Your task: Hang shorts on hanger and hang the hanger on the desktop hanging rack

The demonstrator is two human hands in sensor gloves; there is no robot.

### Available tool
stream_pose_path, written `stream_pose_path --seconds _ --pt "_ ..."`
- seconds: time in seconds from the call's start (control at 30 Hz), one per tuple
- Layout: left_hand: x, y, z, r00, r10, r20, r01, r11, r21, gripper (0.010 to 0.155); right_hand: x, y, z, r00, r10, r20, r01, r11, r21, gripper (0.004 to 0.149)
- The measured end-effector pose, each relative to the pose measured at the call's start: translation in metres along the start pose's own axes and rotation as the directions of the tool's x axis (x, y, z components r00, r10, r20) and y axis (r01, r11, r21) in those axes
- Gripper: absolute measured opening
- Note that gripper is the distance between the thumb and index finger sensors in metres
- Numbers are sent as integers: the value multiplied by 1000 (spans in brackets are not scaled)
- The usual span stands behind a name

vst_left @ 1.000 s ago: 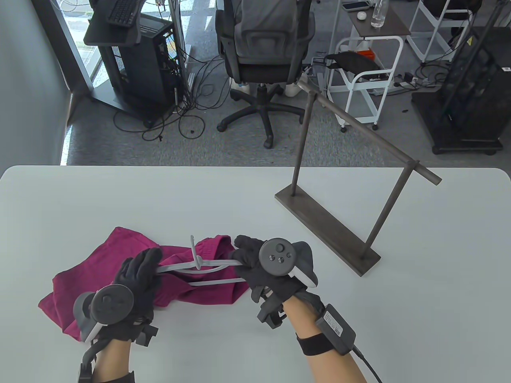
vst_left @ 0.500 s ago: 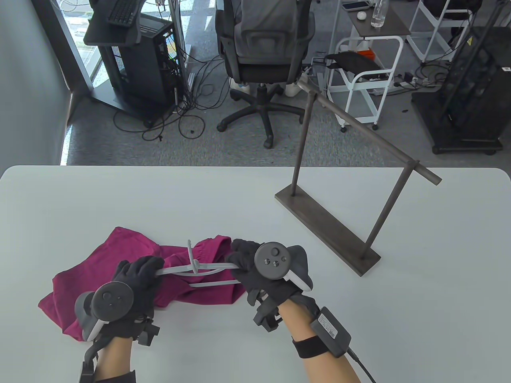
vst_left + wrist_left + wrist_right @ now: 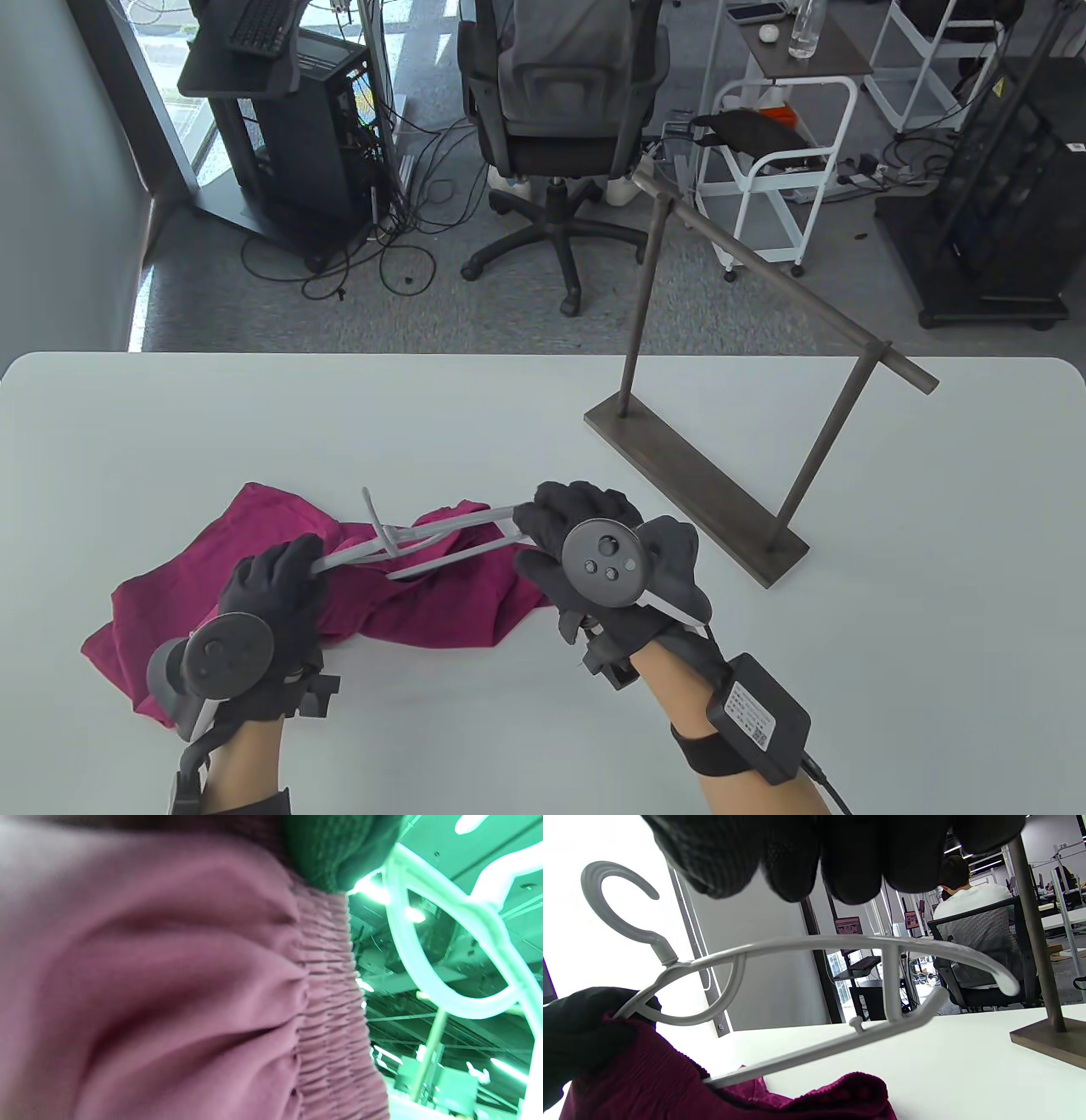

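Currently, table view: left hand gripping left end of grey hanger, fingers curled round it; right hand gripping right end likewise. Hanger raised off white table, right end higher and farther, hook pointing away. Magenta shorts lying crumpled on near-left table, under and just behind hanger. Desktop hanging rack standing far right, well apart from both hands, its bar bare.

Left wrist view: filled mostly with shorts, gathered elastic waistband running down centre. Gloved fingertip at top, touching waistband; pale hanger loop just right of it. Whether fabric is pinched together with hanger: cannot tell.

Right wrist view: curled fingertips at top edge, over hanger's upper arm; exact contact hidden. Lower bar slanting down into shorts, left end seemingly buried under fabric. Rack post at right.

Judgement: step in hand is threading shorts over lower bar, at an early stage. Advisable: keep right end lifted and clear, feed waistband along bar from left, draw fabric to centre and even it before any carry to rack, lest it slide off the tilted bar.
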State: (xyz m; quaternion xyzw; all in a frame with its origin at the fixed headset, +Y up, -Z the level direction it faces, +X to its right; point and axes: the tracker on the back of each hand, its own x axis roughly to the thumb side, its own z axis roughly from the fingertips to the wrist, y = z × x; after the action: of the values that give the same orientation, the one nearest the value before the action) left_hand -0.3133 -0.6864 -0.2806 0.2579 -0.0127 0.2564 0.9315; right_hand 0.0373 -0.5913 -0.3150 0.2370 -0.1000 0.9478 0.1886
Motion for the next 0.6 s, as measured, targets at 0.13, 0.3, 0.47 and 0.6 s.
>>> stream_pose_path --seconds 0.13,0.3,0.47,0.6 --pt "-4 5 0 999 13 -52 -11 999 50 53 9 18 -13 997 82 -2 -80 986 145 53" --pt "-6 9 2 996 -2 -87 9 996 84 53 5 68 -41 986 166 -20 -155 949 273 55" --pt "-10 9 3 992 15 -122 -3 996 92 53 -5 122 -71 968 244 -50 -209 903 374 55" --pt "-13 11 2 990 25 -142 -9 994 109 54 -12 157 -91 957 283 -65 -228 869 439 58"
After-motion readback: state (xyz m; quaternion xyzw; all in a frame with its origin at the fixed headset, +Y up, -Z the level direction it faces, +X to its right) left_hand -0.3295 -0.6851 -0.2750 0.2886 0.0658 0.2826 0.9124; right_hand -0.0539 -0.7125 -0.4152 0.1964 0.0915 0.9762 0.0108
